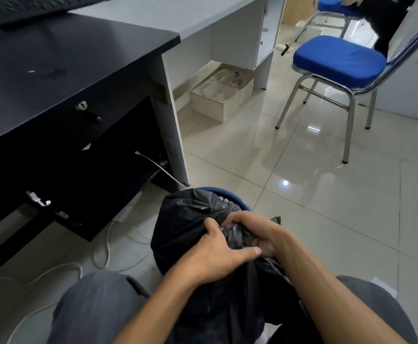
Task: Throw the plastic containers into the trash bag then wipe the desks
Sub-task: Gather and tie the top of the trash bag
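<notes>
Down on glossy tiles [327, 194], left hand [215, 254] and right hand [260, 229] clutch the trash bag [183, 227].

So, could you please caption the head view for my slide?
Left hand and right hand grip the bunched black trash bag beside a black desk.

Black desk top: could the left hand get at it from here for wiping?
Probably yes, once freed. The left hand grips the gathered neck of the trash bag together with the right hand. The black desk top stands close on that side, with nothing in between.
</notes>
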